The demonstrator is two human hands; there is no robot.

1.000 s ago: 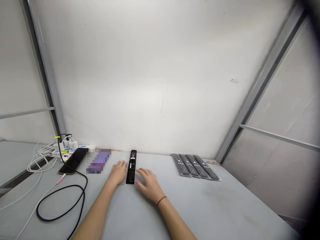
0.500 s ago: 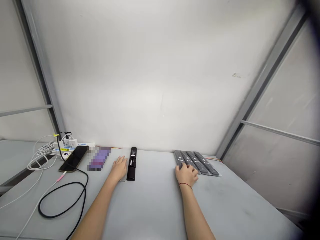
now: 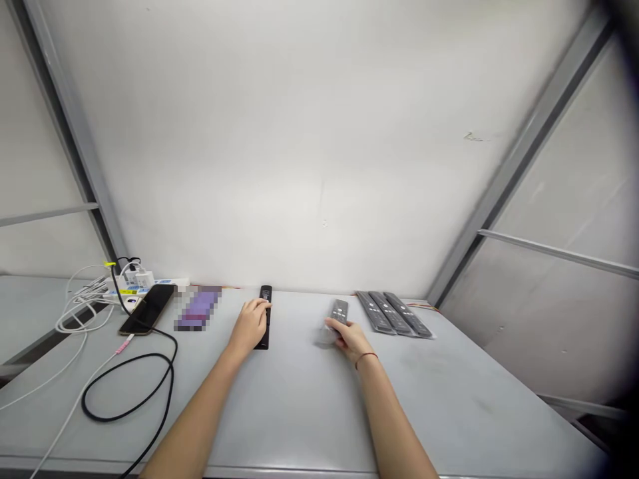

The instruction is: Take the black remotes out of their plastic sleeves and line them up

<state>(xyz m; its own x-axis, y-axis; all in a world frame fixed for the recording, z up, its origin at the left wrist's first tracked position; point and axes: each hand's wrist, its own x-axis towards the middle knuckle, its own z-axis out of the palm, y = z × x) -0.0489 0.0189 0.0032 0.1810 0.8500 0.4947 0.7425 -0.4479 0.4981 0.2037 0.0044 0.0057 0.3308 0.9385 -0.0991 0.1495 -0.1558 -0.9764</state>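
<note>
My left hand [image 3: 251, 324] lies over the left side of a black remote control [image 3: 266, 293], its fingers bent across the middle and reaching the right edge. The remote lies back side up on the grey table, and part of it is hidden under the fingers. Held between thumb and fingers of my right hand [image 3: 351, 337] is a dark grey remote control in a clear plastic sleeve [image 3: 340, 310]. It is raised slightly, buttons facing up, and its lower end and sleeve are blurred. Right of it, several sleeved remotes [image 3: 394, 313] lie side by side.
On the left lie a black phone [image 3: 150, 309] with a cable and a pixelated purple-screened thing [image 3: 200, 308]. A power strip [image 3: 172, 285] with chargers and tangled white cables stands behind. A black cable [image 3: 127, 356] loops across the table [image 3: 299, 412]. A white wall [image 3: 319, 146] closes off the back.
My right hand has taken the leftmost sleeved remote from the row and brought it left. My left hand has moved right, onto the black remote. The view has tilted slightly.
</note>
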